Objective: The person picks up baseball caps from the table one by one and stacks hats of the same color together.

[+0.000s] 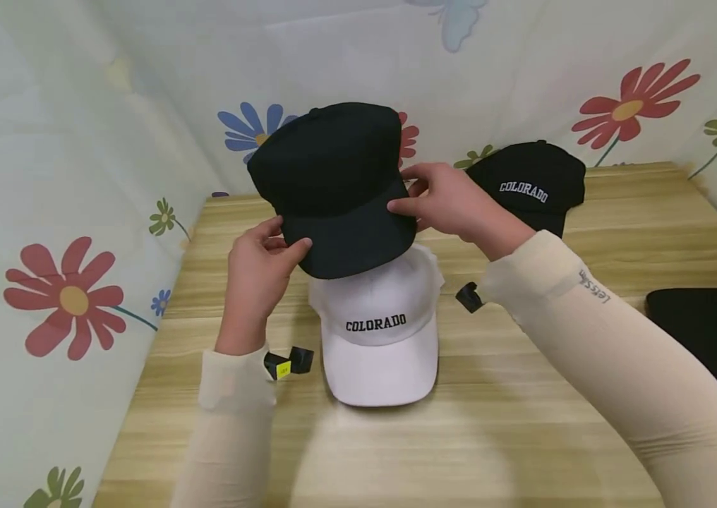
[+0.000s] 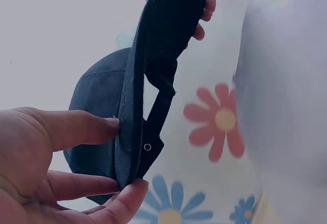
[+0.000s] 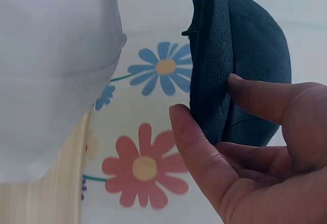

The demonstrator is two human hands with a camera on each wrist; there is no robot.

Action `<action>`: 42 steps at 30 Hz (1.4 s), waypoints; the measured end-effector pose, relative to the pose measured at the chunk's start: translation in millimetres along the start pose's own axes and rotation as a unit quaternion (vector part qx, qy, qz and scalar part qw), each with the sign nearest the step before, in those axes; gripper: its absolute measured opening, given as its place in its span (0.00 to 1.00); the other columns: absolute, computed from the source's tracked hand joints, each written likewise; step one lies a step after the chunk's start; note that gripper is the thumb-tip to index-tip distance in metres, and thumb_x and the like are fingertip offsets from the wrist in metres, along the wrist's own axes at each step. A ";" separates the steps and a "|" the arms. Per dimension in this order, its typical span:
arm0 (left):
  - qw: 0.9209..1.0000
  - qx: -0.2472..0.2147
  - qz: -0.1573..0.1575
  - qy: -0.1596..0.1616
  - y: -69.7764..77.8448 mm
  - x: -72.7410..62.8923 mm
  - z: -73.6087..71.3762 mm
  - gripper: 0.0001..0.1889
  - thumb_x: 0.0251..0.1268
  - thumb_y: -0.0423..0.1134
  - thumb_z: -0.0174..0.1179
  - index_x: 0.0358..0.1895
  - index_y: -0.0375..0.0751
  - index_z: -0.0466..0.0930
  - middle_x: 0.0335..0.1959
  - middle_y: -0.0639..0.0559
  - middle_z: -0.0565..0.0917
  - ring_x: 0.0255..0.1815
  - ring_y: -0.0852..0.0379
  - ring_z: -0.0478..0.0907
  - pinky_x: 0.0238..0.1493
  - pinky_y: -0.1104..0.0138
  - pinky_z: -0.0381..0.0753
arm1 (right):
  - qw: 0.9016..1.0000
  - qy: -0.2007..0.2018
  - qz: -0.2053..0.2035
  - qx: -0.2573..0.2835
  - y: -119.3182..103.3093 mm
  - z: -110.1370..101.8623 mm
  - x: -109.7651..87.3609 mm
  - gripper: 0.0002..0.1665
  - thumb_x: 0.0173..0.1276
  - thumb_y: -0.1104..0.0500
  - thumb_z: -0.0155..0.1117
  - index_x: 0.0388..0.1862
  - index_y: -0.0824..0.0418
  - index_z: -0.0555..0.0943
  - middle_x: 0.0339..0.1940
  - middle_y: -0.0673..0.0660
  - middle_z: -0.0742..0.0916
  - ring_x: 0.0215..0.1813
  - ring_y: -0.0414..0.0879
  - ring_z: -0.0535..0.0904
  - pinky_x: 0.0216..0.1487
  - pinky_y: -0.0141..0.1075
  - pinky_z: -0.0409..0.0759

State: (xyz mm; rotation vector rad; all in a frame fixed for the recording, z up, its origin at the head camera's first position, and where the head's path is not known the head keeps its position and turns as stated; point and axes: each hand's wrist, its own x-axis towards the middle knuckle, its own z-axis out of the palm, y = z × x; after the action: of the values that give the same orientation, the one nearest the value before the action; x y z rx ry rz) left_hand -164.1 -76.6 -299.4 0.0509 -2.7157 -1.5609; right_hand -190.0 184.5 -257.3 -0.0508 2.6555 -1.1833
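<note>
A plain black cap [image 1: 339, 169] is held up by both hands, its brim tilted down toward me. My left hand [image 1: 260, 275] pinches the left edge of the brim, thumb on top and fingers beneath. On the other side my right hand [image 1: 450, 204] pinches the brim's right edge in the same way. In the left wrist view the black cap [image 2: 134, 81] shows its back strap with a small snap. Right below it, a white cap [image 1: 377, 353] lettered COLORADO faces me on the table, its crown top overlapped by the black brim in the head view.
On the wooden table [image 1: 523, 423], a black COLORADO cap [image 1: 526, 176] lies at the back right. Another black cap [image 1: 708, 331] is cut off by the right edge of the head view. A flower-printed cloth [image 1: 161, 70] hangs behind and to the left.
</note>
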 end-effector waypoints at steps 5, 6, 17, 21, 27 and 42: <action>0.999 0.037 0.032 -0.011 14.6 -15.5 19.2 0.32 0.62 0.45 0.66 0.68 0.39 0.70 0.63 0.43 0.73 0.53 0.49 0.80 0.52 0.58 0.82 | 1.000 0.019 0.012 -0.001 18.9 -11.2 -23.5 0.40 0.68 0.47 0.63 0.75 0.57 0.61 0.58 0.60 0.78 0.39 0.46 0.88 0.57 0.45 0.80; 0.998 0.044 0.039 -0.014 17.8 -18.7 22.8 0.31 0.61 0.45 0.66 0.67 0.39 0.71 0.64 0.43 0.73 0.54 0.49 0.80 0.52 0.58 0.82 | 1.000 0.023 0.012 -0.003 22.4 -13.1 -28.2 0.40 0.68 0.47 0.63 0.75 0.57 0.62 0.58 0.60 0.79 0.39 0.45 0.88 0.57 0.45 0.80; 0.984 0.118 0.114 -0.064 42.2 -45.5 65.8 0.32 0.63 0.47 0.65 0.67 0.36 0.70 0.71 0.42 0.66 0.57 0.45 0.79 0.56 0.57 0.80 | 0.997 0.077 0.014 0.007 68.1 -33.0 -68.9 0.38 0.66 0.47 0.65 0.70 0.62 0.68 0.55 0.63 0.81 0.41 0.44 0.84 0.44 0.36 0.84; 0.978 0.137 0.128 -0.086 48.0 -54.3 80.7 0.33 0.63 0.48 0.64 0.68 0.36 0.68 0.73 0.41 0.63 0.66 0.44 0.72 0.63 0.56 0.75 | 0.996 0.083 0.015 0.015 83.8 -39.1 -80.9 0.38 0.67 0.48 0.64 0.71 0.64 0.66 0.56 0.64 0.80 0.46 0.47 0.82 0.42 0.33 0.84; 0.969 0.144 0.159 -0.122 53.3 -63.8 102.1 0.34 0.63 0.47 0.64 0.69 0.34 0.66 0.74 0.39 0.60 0.71 0.43 0.66 0.67 0.56 0.70 | 0.996 0.085 0.033 0.005 105.8 -48.1 -99.6 0.41 0.67 0.46 0.63 0.72 0.65 0.64 0.58 0.65 0.78 0.47 0.47 0.80 0.41 0.31 0.83; 0.940 0.175 0.242 -0.162 48.1 -84.9 157.5 0.33 0.65 0.49 0.61 0.68 0.32 0.67 0.74 0.33 0.59 0.71 0.39 0.64 0.70 0.56 0.67 | 0.991 0.103 0.090 -0.016 163.1 -47.9 -139.0 0.46 0.67 0.38 0.60 0.73 0.65 0.63 0.63 0.68 0.77 0.42 0.42 0.85 0.42 0.33 0.83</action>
State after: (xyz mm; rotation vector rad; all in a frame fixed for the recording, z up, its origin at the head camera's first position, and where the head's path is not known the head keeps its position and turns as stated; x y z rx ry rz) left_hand -84.1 86.4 -336.4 -0.8729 -2.8847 -1.0120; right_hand -55.4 346.6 -319.0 0.3145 2.7820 -1.1439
